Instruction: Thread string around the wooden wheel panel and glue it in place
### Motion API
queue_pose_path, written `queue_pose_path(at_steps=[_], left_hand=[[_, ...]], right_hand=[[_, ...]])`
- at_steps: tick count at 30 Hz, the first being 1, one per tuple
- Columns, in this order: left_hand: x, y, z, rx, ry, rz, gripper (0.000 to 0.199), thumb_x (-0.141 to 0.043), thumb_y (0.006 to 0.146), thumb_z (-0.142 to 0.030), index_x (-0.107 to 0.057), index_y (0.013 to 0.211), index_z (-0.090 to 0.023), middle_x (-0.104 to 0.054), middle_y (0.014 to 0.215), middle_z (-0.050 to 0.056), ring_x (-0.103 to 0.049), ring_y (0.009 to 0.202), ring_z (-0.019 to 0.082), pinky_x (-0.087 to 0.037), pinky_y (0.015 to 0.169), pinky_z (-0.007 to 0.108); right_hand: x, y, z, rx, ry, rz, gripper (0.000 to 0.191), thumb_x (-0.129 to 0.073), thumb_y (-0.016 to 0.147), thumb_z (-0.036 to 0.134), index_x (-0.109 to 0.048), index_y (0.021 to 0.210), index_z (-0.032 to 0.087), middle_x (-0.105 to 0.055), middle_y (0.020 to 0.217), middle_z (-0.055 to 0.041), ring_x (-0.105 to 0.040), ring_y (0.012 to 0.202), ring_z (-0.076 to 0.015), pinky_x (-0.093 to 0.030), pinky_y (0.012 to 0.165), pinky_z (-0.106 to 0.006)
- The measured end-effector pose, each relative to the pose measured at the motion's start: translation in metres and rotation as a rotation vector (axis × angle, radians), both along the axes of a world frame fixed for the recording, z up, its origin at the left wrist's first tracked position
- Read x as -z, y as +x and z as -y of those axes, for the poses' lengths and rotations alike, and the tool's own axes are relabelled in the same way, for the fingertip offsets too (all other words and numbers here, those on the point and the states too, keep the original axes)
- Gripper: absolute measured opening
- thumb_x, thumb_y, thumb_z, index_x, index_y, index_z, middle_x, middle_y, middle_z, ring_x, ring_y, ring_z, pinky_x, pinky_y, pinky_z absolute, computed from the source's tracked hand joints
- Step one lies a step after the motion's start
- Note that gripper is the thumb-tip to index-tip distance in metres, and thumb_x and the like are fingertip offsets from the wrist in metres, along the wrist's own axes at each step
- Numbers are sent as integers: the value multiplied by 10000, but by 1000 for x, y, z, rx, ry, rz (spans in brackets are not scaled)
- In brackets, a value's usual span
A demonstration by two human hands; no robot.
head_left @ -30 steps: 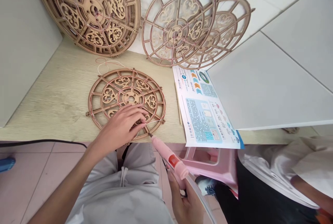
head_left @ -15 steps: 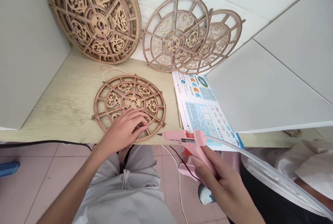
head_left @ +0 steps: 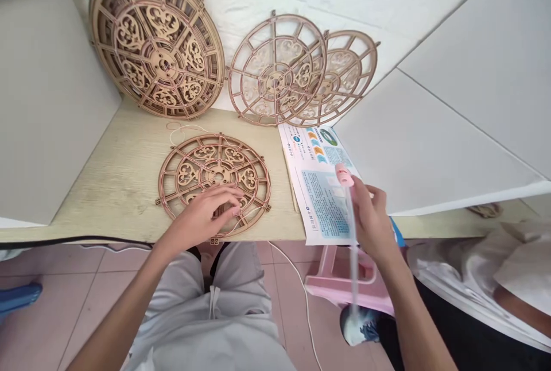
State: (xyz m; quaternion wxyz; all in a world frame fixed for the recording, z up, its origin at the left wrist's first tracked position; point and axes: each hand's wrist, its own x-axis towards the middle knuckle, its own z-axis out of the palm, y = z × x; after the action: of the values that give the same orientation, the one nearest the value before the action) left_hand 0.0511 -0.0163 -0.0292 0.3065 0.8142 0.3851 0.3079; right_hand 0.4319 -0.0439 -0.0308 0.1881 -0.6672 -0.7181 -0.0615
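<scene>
My left hand [head_left: 205, 213] rests over the near part of a round, openwork wooden panel [head_left: 188, 174] lying on the table. Its fingers are bent loosely, with the thumb a little apart and nothing gripped. A thin pale wire [head_left: 255, 209] runs along the panel by the thumb and loops out past the far left rim. My right hand [head_left: 373, 223] grips a pink hot glue gun [head_left: 344, 176] above a printed sheet. The gun points away from me, and a long clear glue stick [head_left: 354, 256] trails from its back. The handle is hidden by my fingers.
A stack of similar round panels [head_left: 160, 66] leans on the wall at back left; two more panels [head_left: 275, 81] lean at centre. The printed sheet [head_left: 319, 184] lies right, beside a white partition [head_left: 430, 147]. Below are a pink stool [head_left: 340, 288] and cable [head_left: 306, 296]. Another person sits at right.
My right hand has carried the glue gun away from the panel, right and forward over the sheet, turning it to point away. My left hand stays at the panel, its thumb and fingers slightly further apart.
</scene>
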Motion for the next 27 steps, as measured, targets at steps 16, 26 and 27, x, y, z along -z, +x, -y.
queue_pose_path(at_steps=[16,26,27], left_hand=[[-4,-30,16,55,-3,-199,208,-601,979,-376,-754,918,-249,-659,1319,48,-499,1389,255,-406,1190,473],[-11,-31,13,98,-1,-258,160,-678,935,-393,-794,920,-285,-643,1358,38,-486,1406,264,-377,1211,490],[-13,-31,12,103,2,-270,159,-684,929,-391,-797,911,-281,-649,1349,43,-496,1397,270,-379,1209,494]], right_hand=[[7,-45,-5,-99,229,-2,387,-427,1026,245,-572,1378,176,-629,1288,-193,-583,1210,-349,-516,981,-575],[14,-181,2,-653,221,-371,108,-634,971,250,-735,959,213,-687,1187,-85,-552,1233,-266,-497,1006,-471],[17,-182,3,-657,218,-378,104,-644,965,249,-735,931,212,-686,1195,-83,-548,1233,-268,-495,1001,-471]])
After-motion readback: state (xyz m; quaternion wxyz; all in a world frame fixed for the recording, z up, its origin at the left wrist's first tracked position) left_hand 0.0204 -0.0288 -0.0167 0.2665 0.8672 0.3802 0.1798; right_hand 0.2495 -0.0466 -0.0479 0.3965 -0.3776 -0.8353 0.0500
